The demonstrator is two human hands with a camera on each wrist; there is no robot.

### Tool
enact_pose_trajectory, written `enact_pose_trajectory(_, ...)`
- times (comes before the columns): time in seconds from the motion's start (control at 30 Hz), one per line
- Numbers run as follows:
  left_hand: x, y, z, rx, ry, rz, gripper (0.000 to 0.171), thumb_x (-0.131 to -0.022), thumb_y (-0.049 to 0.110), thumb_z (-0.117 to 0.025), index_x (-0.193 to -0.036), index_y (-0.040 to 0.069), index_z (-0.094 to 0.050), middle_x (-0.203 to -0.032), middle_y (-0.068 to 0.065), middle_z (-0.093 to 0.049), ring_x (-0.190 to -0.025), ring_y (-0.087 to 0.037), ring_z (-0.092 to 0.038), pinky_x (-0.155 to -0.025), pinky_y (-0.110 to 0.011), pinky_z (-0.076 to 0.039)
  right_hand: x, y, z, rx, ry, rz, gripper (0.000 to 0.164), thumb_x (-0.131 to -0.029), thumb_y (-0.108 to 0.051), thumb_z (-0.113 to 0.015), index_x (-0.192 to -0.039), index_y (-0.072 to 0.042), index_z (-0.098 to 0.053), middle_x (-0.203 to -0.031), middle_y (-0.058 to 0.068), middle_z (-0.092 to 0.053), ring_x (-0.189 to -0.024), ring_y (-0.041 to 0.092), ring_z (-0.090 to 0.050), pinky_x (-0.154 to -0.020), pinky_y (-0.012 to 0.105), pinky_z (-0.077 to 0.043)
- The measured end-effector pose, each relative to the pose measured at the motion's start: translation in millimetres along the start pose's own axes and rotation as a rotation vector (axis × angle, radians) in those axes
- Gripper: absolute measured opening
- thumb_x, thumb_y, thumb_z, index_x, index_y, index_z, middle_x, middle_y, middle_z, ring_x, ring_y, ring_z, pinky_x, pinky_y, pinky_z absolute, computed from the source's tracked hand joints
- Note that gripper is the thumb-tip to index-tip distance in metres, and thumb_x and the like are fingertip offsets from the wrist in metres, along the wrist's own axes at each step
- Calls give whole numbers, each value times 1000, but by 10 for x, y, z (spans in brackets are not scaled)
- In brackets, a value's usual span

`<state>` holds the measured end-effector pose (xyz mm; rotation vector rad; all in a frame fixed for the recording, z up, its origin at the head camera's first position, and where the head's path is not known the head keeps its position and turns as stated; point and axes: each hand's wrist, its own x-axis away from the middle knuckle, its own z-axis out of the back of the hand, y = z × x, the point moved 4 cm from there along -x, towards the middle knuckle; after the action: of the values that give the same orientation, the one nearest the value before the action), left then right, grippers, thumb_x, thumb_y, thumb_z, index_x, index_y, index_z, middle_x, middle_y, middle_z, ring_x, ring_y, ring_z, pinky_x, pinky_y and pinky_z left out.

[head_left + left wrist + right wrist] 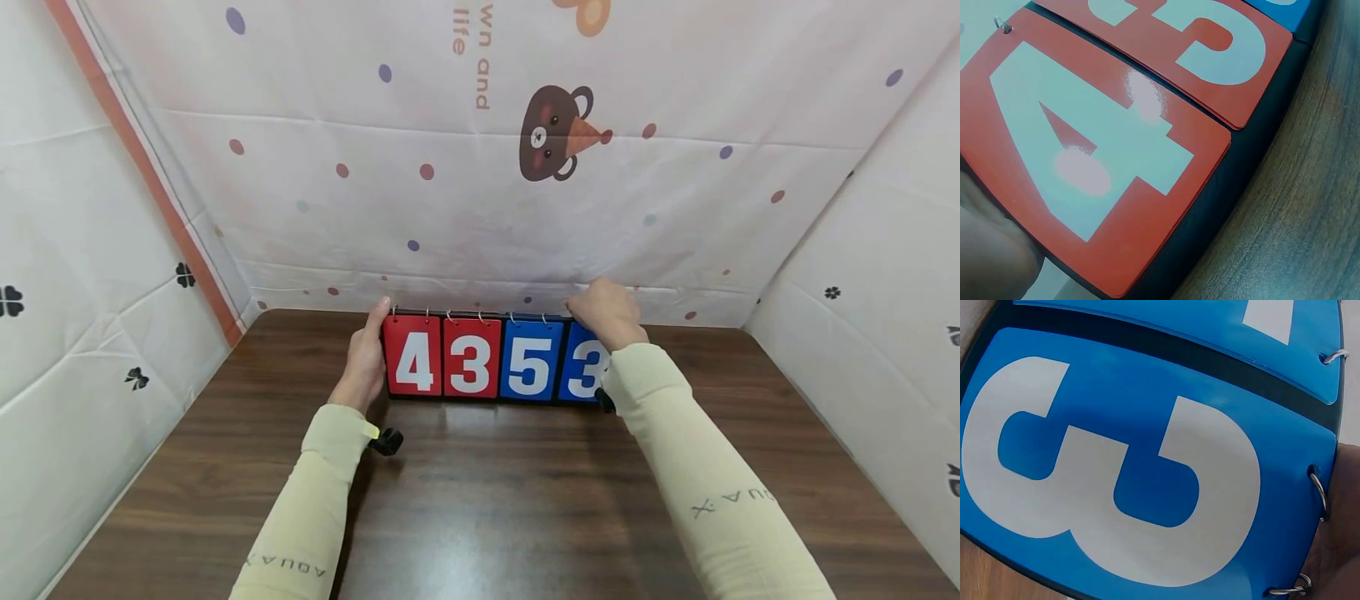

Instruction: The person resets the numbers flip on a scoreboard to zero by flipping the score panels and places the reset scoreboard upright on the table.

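Observation:
A flip scoreboard (472, 357) stands upright near the back of the wooden table, showing red 4 and 3, then blue 5 and 3. My left hand (363, 367) holds its left end, one digit pointing up along the edge; the rest of the fingers are hidden behind. At the top right corner my right hand (609, 312) grips the upper edge, its fingers curled and partly out of sight. The left wrist view has the red 4 card (1141, 150) beside the left hand (994, 250). In the right wrist view, metal rings (1320, 494) hold the blue 3 card (1229, 381).
Brown wooden table (480, 500) lies under and in front of the scoreboard. A printed cloth (450, 208) with a bear and dots hangs right behind it. White cloth walls stand at the left (75, 350) and right (885, 292).

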<state>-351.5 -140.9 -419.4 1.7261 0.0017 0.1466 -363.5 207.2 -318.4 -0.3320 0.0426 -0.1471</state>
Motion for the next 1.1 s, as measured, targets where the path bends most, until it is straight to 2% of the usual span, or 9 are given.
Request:
enact_pose_trajectory(0.27,39,-35,19,-7,-12,-12,80,-79,77,-52,-124,12,-49,-123,-4,-45,-117,-19,-39,-101,-40,-34,71,23,-3,-68,17,20,40,-91,-34,-54,-60,-10,-50,-51,1,-41,-46,18,-46,-39,27,-33)
enact_pose_trajectory(0.43,51,-71,-14,-2,-20,-8,77,-79,76,-53,-121,13,-50,-121,-4,-47,-115,-19,-42,-98,-39,-36,114,89,20,-124,27,40,34,-92,-28,-52,-67,-6,-53,-53,3,-43,-49,20,-47,-42,30,-36)
enact_pose_trajectory(0.5,52,-77,-24,-2,-18,-10,75,-79,76,-53,-119,13,-51,-120,-4,-48,-114,-18,-43,-97,-38,-37,122,111,32,-143,44,47,30,-93,-28,-51,-78,-2,-58,-63,7,-52,-58,23,-52,-49,34,-44)
enact_pose_trajectory(0.57,45,-76,-30,0,-15,-18,73,-79,76,-52,-117,14,-52,-119,-3,-48,-113,-18,-44,-96,-38,-37,127,126,39,-168,63,56,32,-94,-28,-51,-96,2,-61,-81,15,-60,-72,28,-57,-62,41,-52)
enact_pose_trajectory(0.63,42,-74,-33,1,-10,-24,72,-79,76,-53,-116,14,-52,-118,-4,-49,-112,-18,-44,-95,-38,-38,137,137,38,-203,78,63,38,-96,-28,-51,-113,5,-59,-102,22,-63,-86,33,-59,-76,50,-54)
enact_pose_trajectory(0.7,37,-73,-34,-2,-10,-28,72,-79,76,-52,-117,14,-52,-118,-3,-49,-112,-18,-44,-95,-38,-37,142,146,30,-235,93,64,42,-96,-27,-50,-121,6,-55,-114,25,-60,-95,36,-58,-85,54,-52)
enact_pose_trajectory(0.87,24,-83,-32,-1,-12,-23,72,-80,75,-53,-117,14,-53,-118,-3,-49,-113,-18,-44,-96,-39,-37,139,177,14,-300,139,47,41,-97,-23,-49,-124,6,-53,-118,26,-58,-99,37,-58,-88,54,-52)
enact_pose_trajectory(1.1,-54,-23,9,-15,-5,-41,69,-82,74,-51,-119,15,-51,-121,-2,-47,-116,-18,-42,-99,-40,-36,74,135,33,-383,277,64,38,-96,-20,-52,-125,5,-54,-121,25,-57,-100,36,-56,-89,54,-51)
